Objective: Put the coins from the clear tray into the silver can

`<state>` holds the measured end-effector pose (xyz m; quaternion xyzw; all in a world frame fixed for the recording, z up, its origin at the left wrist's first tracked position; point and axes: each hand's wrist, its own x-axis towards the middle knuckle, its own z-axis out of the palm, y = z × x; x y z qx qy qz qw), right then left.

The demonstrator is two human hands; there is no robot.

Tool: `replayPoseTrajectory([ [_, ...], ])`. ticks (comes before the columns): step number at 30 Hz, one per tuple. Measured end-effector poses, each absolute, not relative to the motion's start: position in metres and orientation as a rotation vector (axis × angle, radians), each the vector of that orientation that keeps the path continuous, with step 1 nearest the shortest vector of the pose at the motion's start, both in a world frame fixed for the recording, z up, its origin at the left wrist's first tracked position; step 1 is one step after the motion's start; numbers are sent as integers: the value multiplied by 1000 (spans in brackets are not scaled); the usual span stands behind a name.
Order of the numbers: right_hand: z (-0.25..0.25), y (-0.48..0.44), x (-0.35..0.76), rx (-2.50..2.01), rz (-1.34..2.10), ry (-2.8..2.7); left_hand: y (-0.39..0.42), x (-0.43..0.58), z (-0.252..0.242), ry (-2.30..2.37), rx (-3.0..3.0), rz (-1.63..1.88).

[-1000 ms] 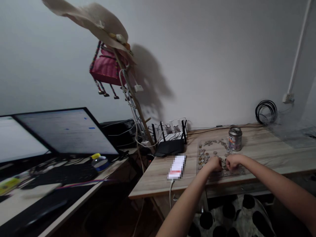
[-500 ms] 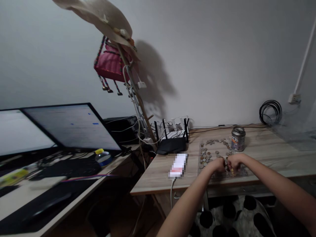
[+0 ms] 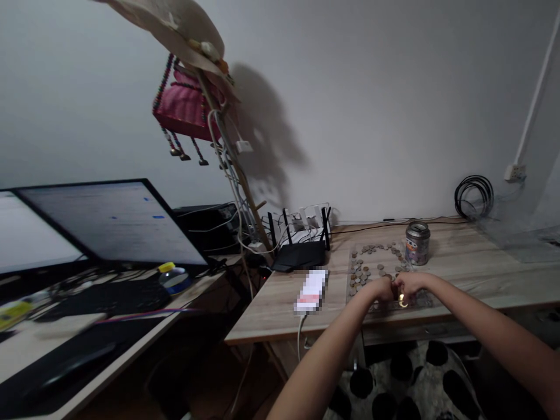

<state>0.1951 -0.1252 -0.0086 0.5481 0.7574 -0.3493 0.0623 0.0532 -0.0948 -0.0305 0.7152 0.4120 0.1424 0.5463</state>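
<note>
My left hand (image 3: 382, 288) and right hand (image 3: 411, 283) sit together; whether either grips, I cannot tell. Coins (image 3: 359, 280) beyond them: probably light, rigid, slippery; pinch by rims.

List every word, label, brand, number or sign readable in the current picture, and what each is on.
None can be read.
Can: printed design, too small and blurred.
Coins: any markings too small.
Larger monitor: lines on screen, too blurred.
Left-edge monitor: nothing legible.
Phone: screen pixelated.
Bottle: blue band, no legible lettering.
</note>
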Motion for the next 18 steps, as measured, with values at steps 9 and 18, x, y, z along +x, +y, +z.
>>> replayPoseTrajectory([
  [9,-19,-115,186,1649,-1075,2305,-94,42,-18,1112,1397,349],
  [18,18,-87,166,2016,-841,2810,-70,31,-8,914,779,891],
])
